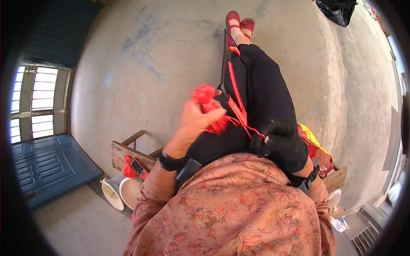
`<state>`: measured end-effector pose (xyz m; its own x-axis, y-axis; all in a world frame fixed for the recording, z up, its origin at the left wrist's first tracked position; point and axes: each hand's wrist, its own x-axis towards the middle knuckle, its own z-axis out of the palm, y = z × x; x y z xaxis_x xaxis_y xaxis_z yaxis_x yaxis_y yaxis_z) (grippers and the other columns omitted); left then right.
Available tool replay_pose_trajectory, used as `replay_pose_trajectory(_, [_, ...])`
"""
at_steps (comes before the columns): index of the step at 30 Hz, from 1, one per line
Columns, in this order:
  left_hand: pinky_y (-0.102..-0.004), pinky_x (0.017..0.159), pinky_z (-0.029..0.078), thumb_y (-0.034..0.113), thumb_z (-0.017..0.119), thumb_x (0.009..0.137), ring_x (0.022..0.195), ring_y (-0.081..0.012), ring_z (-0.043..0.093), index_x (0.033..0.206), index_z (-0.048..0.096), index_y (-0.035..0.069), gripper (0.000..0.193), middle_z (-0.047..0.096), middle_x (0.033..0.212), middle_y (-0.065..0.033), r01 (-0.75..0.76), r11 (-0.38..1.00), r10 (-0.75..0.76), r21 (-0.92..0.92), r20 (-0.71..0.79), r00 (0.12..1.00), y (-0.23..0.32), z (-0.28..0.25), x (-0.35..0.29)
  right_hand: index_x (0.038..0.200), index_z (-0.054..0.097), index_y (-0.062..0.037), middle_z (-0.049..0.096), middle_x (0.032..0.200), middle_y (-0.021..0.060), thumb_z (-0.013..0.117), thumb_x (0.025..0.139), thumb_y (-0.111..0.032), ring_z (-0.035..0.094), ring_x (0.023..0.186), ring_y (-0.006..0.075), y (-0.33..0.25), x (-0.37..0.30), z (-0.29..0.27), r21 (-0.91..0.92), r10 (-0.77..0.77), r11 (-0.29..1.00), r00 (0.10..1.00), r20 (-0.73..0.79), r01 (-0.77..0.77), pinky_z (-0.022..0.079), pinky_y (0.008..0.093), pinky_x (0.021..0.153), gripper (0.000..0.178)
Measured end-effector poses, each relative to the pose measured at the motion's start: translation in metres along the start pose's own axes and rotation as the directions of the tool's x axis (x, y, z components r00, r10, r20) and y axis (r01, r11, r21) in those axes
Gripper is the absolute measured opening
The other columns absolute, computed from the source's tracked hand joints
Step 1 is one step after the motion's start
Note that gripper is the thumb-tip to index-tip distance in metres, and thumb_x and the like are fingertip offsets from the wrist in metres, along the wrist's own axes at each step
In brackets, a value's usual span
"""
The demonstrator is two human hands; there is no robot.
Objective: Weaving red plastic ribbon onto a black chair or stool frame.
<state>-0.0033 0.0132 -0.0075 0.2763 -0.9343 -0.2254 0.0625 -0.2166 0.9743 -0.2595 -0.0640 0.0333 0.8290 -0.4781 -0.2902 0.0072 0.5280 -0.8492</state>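
My bare left hand is closed around a bundle of bright red cord, slightly blurred, above my left thigh. My right hand, in a black glove with a fingertip showing, is closed on a thin red cord over my right thigh. Between the hands, red strands run to a red braided band, which narrows to a V at its near end. Along my legs lies a long, flat black bar with the band beside it. Red cord also shows at the bar's far end.
I sit on a wooden bench. On its left end are a red cord bundle and a mobile phone; a pale bucket stands below. A red and yellow bag is at my right. A black plastic bag lies far right.
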Motion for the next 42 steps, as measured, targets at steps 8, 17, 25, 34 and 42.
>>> replay_pose_trajectory(8, [-0.0304, 0.072, 0.053, 0.023, 0.088, 0.071, 0.073, -0.0126, 0.064, 0.098, 0.066, 0.002, 0.041, 0.067, 0.078, -0.0061, -0.065, 0.911, 0.140, 0.407, -0.157, 0.978, -0.015, 0.029, 0.009, 0.095, 0.065, -0.0031, 0.064, 0.083, 0.0018, 0.063, 0.089, -0.001, 0.064, 0.078, 0.0110, -0.013, -0.008, -0.001, -0.487, -0.442, 0.781, 0.897, 0.013, 0.391, 0.049, 0.0272, 0.069, 0.006])
replay_pose_trajectory(17, [-0.0286, 0.079, 0.054, 0.005, 0.068, 0.090, 0.091, -0.0137, 0.067, 0.124, 0.057, 0.001, 0.037, 0.068, 0.106, -0.0081, -0.262, 0.965, 0.241, -0.003, -0.390, 0.889, 0.029, -0.047, 0.011, 0.109, 0.068, -0.0061, 0.070, 0.095, 0.0145, 0.065, 0.090, -0.017, 0.068, 0.083, 0.0222, -0.038, 0.064, -0.027, -0.676, -0.565, 0.700, 0.758, -0.326, 0.231, 0.051, 0.0304, 0.077, 0.021])
replay_pose_trajectory(25, [-0.0277, 0.069, 0.055, 0.001, 0.069, 0.085, 0.081, -0.0136, 0.069, 0.122, 0.060, 0.000, 0.038, 0.071, 0.104, -0.0102, -0.186, 0.776, 0.239, 0.603, -0.009, 0.971, -0.013, -0.003, 0.032, 0.116, 0.066, -0.0061, 0.070, 0.096, 0.0137, 0.068, 0.089, -0.019, 0.068, 0.082, 0.0175, 0.028, 0.114, -0.022, -0.721, -0.301, 0.687, 0.940, -0.163, 0.095, 0.054, 0.0331, 0.071, 0.029])
replay_pose_trajectory(34, [-0.0297, 0.076, 0.058, 0.021, 0.062, 0.097, 0.109, -0.0213, 0.064, 0.125, 0.058, 0.001, 0.034, 0.064, 0.124, -0.0160, 0.169, 0.909, -0.055, -0.380, 0.294, 0.954, 0.039, -0.022, 0.006, 0.119, 0.062, 0.0001, 0.066, 0.108, 0.0072, 0.056, 0.097, -0.011, 0.065, 0.089, 0.0166, -0.049, 0.053, 0.003, 0.484, -0.333, 0.796, 0.930, -0.153, 0.364, 0.054, 0.0315, 0.082, 0.025])
replay_pose_trajectory(42, [-0.0267, 0.063, 0.049, 0.041, 0.058, 0.098, 0.096, -0.0199, 0.056, 0.115, 0.055, 0.006, 0.039, 0.056, 0.108, -0.0089, 0.441, 0.253, 0.096, -0.861, 0.476, 0.874, 0.012, 0.000, -0.011, 0.109, 0.062, 0.0020, 0.067, 0.101, 0.0087, 0.075, 0.088, -0.027, 0.065, 0.089, 0.0182, 0.000, 0.020, -0.040, 0.208, -0.223, 0.971, 0.754, 0.618, 0.117, 0.050, 0.0328, 0.075, 0.039])
